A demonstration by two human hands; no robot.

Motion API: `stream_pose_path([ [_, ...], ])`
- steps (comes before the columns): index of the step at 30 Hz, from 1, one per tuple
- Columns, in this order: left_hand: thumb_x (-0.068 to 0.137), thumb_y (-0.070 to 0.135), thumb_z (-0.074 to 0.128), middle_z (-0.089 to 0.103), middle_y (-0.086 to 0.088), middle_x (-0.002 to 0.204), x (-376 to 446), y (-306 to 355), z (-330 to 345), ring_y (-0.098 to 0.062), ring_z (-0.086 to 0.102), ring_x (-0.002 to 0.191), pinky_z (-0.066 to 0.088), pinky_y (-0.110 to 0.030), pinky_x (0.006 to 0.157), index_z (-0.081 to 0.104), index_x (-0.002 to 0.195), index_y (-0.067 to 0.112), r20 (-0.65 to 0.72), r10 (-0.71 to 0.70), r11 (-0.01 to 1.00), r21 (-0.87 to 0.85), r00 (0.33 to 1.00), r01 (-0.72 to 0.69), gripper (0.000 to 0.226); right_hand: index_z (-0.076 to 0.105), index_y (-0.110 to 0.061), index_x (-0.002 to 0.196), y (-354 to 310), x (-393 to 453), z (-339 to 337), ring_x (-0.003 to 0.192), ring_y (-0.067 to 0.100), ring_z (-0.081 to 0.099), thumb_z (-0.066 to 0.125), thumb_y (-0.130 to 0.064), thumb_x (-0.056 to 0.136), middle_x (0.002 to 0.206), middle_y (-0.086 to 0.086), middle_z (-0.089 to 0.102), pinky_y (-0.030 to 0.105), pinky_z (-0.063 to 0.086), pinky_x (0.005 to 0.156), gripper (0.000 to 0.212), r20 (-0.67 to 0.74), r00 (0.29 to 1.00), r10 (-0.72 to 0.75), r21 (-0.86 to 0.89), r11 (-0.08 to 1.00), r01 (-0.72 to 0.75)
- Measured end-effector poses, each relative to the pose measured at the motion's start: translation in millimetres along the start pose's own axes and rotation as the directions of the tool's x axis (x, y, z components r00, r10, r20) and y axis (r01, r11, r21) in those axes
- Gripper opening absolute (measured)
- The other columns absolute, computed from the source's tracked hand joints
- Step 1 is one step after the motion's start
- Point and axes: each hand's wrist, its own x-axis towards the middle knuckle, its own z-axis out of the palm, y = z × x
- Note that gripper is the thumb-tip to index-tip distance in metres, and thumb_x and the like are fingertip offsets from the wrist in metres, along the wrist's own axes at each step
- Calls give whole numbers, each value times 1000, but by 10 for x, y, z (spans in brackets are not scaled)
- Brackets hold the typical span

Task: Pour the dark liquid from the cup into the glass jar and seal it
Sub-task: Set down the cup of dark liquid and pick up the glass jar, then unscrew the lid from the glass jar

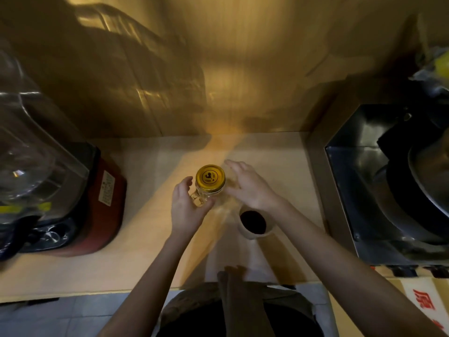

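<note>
Left fingers [185, 184] are curled loosely around the near-left side of the glass jar [206, 193], cradling it at the handle – a light cupping hold, not a clamp. The right hand [247, 186] hovers just beside the jar's right flank, fingers spread wide and holding nothing.

The jar stands upright at the middle of the desk [145, 239], its gold metal lid [210, 178] on top – so that has to come off before any pouring. It's clear, ribbed glass with a small moulded handle; it looks empty, so likely light, but rigid, slick and breakable. Best bet: brace the body or handle with the left hand while the right takes the lid's rim, which ought to give better purchase than the smooth glass.

Just right of it and nearer the person sits the cup [255, 223], pale and round, nearly brimming with dark liquid – judging by that level, it wants a steady two-sided hold on the wall and a slow tilt.

A red-based blender [97, 203] stands well off to the left, a steel sink [364, 190] to the right.
</note>
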Motion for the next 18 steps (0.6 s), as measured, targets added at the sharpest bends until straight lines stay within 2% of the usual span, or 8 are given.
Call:
stream_pose_path([
  [3, 60, 37, 80, 36, -15, 147, 139, -80, 18, -28, 34, 135, 31, -37, 108, 26, 140, 6, 120, -29, 999, 31, 992, 25, 101, 12, -16, 149, -134, 170, 119, 133, 26, 29, 68, -42, 80, 147, 9, 33, 40, 33, 107, 92, 59, 998, -23, -135, 990, 31],
  [6, 57, 39, 82, 32, -13, 150, 264, -108, 52, -28, 31, 138, 30, -39, 110, 22, 142, 9, 216, -29, 999, 43, 976, 20, 108, 10, -17, 149, -183, 278, 226, 130, 27, 30, 67, -53, 76, 143, 9, 36, 40, 34, 105, 99, 82, 996, -36, -238, 970, 55],
  [8, 51, 47, 81, 38, -12, 147, 328, -125, 81, -28, 37, 134, 34, -44, 110, 26, 141, 11, 257, -32, 999, 28, 966, 26, 111, 12, -16, 149, -192, 328, 269, 125, 27, 33, 64, -58, 75, 138, 9, 39, 39, 36, 103, 99, 60, 997, -53, -296, 953, 69],
  [11, 46, 53, 75, 52, -7, 135, 378, -158, 142, -26, 50, 121, 43, -44, 99, 37, 134, 16, 267, -40, 998, -30, 963, 50, 103, 13, -14, 148, -180, 374, 311, 125, 26, 34, 64, -55, 77, 136, 10, 39, 39, 37, 102, 97, 41, 998, -42, -308, 950, 53],
  [13, 49, 45, 75, 56, -5, 128, 390, -161, 159, -24, 54, 115, 45, -36, 92, 42, 130, 17, 254, -39, 996, -71, 966, 59, 92, 20, -14, 146, -171, 394, 321, 126, 25, 33, 65, -52, 77, 136, 9, 38, 38, 37, 101, 91, 53, 998, -43, -294, 954, 56],
  [16, 56, 33, 80, 57, -6, 124, 406, -205, 189, -20, 54, 109, 39, -23, 81, 44, 129, 15, 248, -30, 990, -123, 968, 62, 83, 33, -16, 139, -148, 450, 253, 122, 22, 38, 68, -52, 74, 130, 5, 42, 36, 41, 97, 82, 47, 995, -84, -263, 960, 93],
  [18, 58, 34, 81, 56, 2, 117, 408, -233, 197, -17, 54, 108, 39, -15, 76, 44, 128, 17, 248, -35, 985, -156, 968, 76, 81, 38, -16, 136, -119, 469, 146, 119, 20, 42, 69, -55, 73, 127, 3, 45, 37, 43, 95, 80, 35, 997, -73, -141, 987, 77],
])
